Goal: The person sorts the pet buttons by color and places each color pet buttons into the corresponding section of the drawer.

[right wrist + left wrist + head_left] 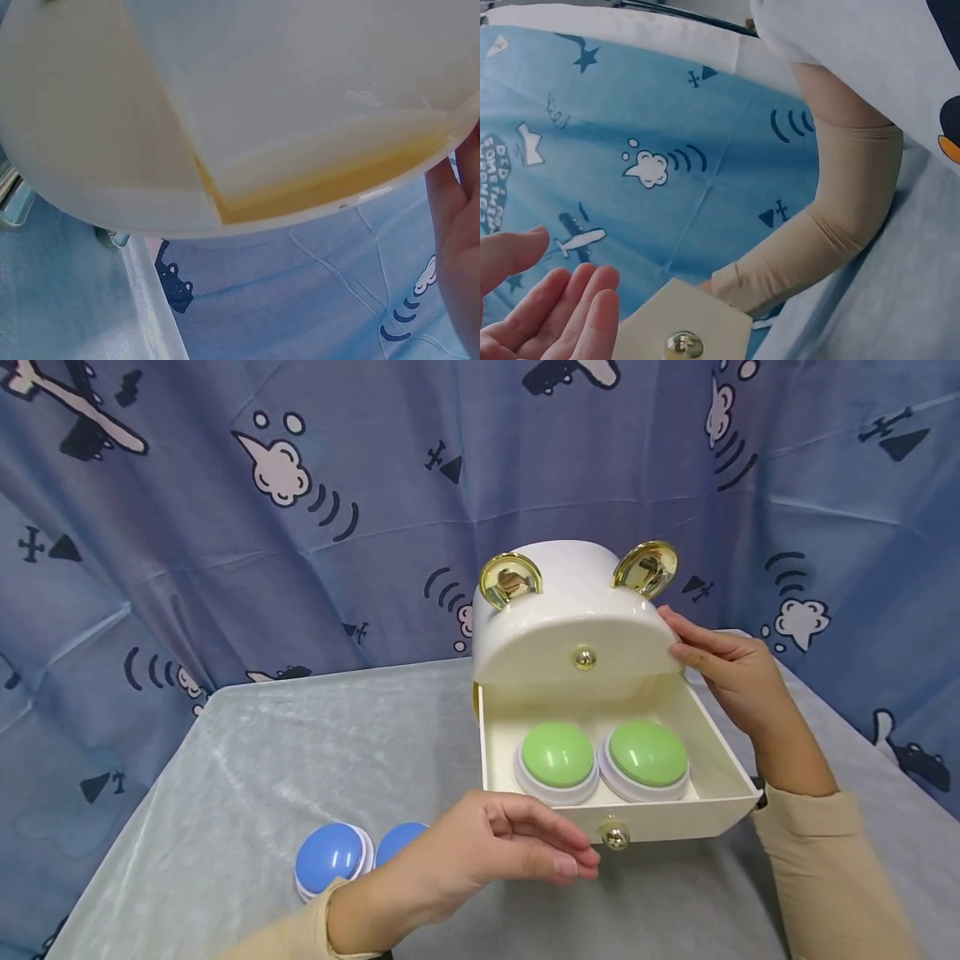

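Observation:
A white storage box [555, 635] with gold ears stands tilted in the head view, its lower drawer [675, 820] pulled out. Inside the drawer sit two green dome-topped buttons on white bases, the left green button [557, 755] beside the right green button [648, 752]. My left hand [480, 847] is in front of the drawer, fingertips just left of its gold knob [615, 835]; the left wrist view shows these fingers loosely extended and apart from the knob. With extended fingers and thumb, my right hand [731, 677] rests against the box's right side.
A blue dome-topped button [328, 860] lies on the grey cloth-covered table [247, 752] at front left. Beside it a second blue button [400, 841] is partly hidden by my left forearm. Behind the table hangs a blue printed curtain [360, 585].

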The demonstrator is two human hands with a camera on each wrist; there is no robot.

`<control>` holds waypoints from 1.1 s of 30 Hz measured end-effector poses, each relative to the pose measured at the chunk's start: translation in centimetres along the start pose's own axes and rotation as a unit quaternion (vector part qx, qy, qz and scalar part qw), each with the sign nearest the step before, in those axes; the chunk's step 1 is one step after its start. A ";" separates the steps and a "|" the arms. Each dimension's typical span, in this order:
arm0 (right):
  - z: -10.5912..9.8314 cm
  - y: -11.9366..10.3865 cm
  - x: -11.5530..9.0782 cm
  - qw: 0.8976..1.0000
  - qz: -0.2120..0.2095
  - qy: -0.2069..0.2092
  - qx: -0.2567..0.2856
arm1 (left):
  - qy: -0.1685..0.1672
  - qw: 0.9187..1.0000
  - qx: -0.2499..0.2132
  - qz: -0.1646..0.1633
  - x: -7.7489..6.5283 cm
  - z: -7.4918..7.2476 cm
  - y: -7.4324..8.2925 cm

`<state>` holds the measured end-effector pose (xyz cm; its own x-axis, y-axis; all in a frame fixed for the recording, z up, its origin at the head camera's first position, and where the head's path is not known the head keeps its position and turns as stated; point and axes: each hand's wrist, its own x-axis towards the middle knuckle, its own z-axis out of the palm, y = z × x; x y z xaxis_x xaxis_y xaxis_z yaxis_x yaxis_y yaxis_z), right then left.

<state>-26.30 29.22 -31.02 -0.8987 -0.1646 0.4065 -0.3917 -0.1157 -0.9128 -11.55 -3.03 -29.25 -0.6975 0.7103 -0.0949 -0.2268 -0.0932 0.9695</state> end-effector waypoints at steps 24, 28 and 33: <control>0.3 -0.2 0.0 1.000 -0.004 0.003 0.013 | 0.001 0.965 -0.238 -0.107 3.1 3.0 -5.9; 0.3 -0.2 0.1 1.000 0.000 0.009 0.011 | 0.032 0.959 -0.263 -0.102 3.3 3.0 -5.9; 0.4 -0.2 0.0 1.000 0.006 0.013 0.011 | 0.051 0.959 -0.266 -0.084 3.4 2.9 -6.3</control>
<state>-26.14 28.88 -30.86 -0.9083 -0.1415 0.3936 -0.3761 -0.1350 -0.9167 -10.48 2.00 -35.03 -0.6772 0.6768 -0.2886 -0.6382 -0.3452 0.6882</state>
